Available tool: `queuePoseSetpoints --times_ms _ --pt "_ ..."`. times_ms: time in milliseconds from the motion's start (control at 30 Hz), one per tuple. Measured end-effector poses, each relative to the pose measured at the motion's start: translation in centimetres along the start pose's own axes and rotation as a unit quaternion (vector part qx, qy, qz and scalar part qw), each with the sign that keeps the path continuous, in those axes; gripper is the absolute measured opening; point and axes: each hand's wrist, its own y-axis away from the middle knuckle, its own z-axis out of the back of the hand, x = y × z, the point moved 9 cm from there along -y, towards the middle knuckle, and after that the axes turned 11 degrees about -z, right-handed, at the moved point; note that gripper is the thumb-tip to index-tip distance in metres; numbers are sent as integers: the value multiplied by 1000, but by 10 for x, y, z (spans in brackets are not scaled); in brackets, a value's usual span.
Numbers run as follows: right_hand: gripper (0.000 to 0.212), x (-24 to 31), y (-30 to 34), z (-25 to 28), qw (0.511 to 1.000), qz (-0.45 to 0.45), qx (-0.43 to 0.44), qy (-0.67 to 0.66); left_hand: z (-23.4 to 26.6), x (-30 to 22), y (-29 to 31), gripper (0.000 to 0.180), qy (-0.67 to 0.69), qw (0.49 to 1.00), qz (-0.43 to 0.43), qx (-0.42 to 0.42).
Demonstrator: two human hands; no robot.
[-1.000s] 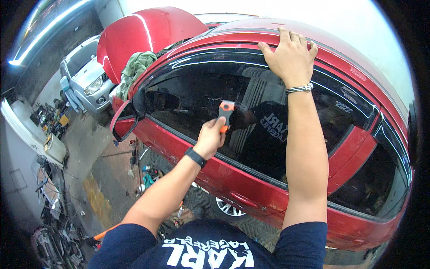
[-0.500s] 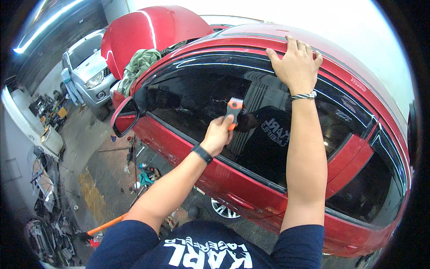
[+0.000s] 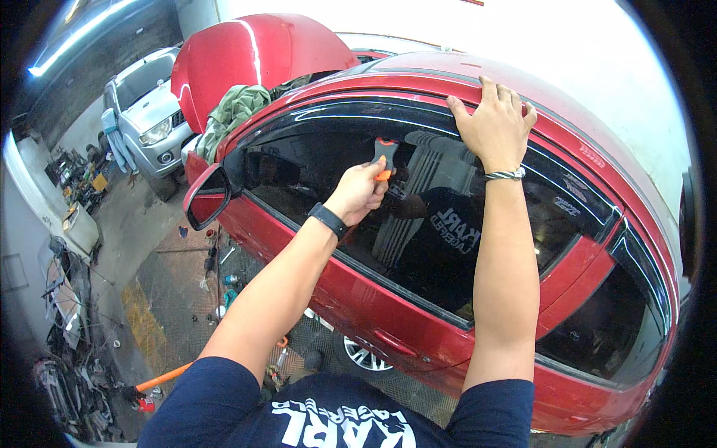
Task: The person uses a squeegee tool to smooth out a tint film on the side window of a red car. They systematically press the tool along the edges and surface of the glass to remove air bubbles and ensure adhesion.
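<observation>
My left hand grips a grey-and-orange hand scraper, with its thumb along the handle. The scraper is held up against the dark front side window of a red car; whether its blade touches the glass is hard to tell. My right hand rests fingers apart on the roof edge, above the dark window visor, and holds nothing. The window mirrors my shirt and arm.
The red door mirror juts out at the left. Beyond it are a raised red hood, a bunched green cloth and a silver car. An orange pole and scattered tools lie on the floor, with dark parts heaped farther left.
My left hand has moved the scraper up the window, toward its top edge, and slightly left. My right hand stays on the roof edge. The whole view has shifted a little.
</observation>
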Motion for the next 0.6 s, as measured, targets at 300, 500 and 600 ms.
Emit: queuePoseSetpoints --times_ms 300,500,600 --pt "71 -5 0 -1 1000 -13 4 -1 8 38 41 41 -168 985 40 3" --pt "71 -3 0 1 1000 0 -20 -3 -26 30 19 47 -245 963 -98 -46" --pt "70 2 0 4 999 11 -30 6 -44 14 -8 46 -188 973 -115 -64"
